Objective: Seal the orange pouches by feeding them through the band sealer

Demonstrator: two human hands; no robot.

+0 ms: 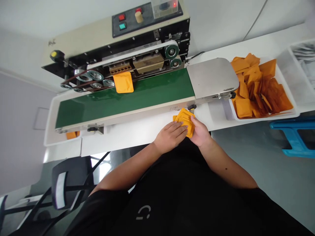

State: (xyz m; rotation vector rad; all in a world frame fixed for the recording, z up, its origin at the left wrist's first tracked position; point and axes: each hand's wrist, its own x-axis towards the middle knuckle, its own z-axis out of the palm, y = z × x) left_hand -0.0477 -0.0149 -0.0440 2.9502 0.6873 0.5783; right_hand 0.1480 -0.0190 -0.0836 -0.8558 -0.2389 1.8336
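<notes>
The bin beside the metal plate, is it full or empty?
Mostly full: orange packets pile high in the bin, hiding its floor.

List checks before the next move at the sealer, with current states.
1. Held orange pouches supported: ok, left hand and right hand both on them.
2. Held ones separated: not ok, bunched and overlapping.
3. Hands away from band sealer rollers: ok, in front of the machine.
4. Green conveyor belt moving: cannot tell.
5. White bin nearest right hand stocked: ok, holds loose pouches.
</notes>
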